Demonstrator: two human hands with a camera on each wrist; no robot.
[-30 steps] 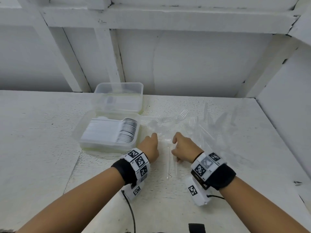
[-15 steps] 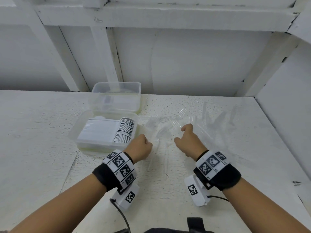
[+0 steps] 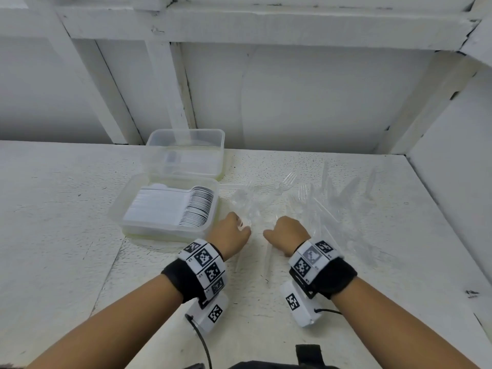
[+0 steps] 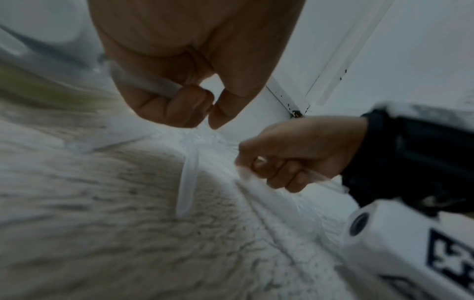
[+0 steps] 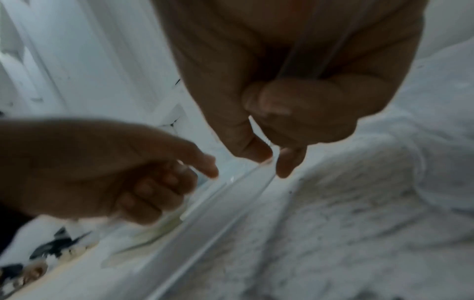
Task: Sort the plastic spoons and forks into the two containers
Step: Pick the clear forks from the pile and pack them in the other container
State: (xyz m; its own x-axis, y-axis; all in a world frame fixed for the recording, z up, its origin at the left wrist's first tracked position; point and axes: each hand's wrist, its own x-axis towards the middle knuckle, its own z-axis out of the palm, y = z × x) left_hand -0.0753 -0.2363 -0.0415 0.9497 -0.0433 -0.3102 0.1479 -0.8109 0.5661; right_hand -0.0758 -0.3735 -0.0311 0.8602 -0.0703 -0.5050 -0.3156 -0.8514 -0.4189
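Observation:
Clear plastic forks and spoons (image 3: 314,206) lie scattered across the middle and right of the white table. My left hand (image 3: 241,227) is curled just right of the near container (image 3: 127,227); its fingers (image 4: 164,109) grip a clear utensil handle (image 4: 143,83). A hand's width to the right, my right hand (image 3: 271,230) holds a clear handle (image 5: 302,50) in its palm, and its thumb and forefinger (image 5: 290,162) pinch another clear utensil (image 5: 231,199). One clear utensil (image 4: 188,178) lies on the table between the hands.
The near container holds a packed row of white spoons (image 3: 173,206). Behind it stands a second clear container (image 3: 186,134) against the wall. A white wall closes the table's right side (image 3: 452,182). Bare table spreads to the left (image 3: 53,222).
The right hand has drawn back from the pile toward me. The left hand has moved forward and right, so both hands are close together again.

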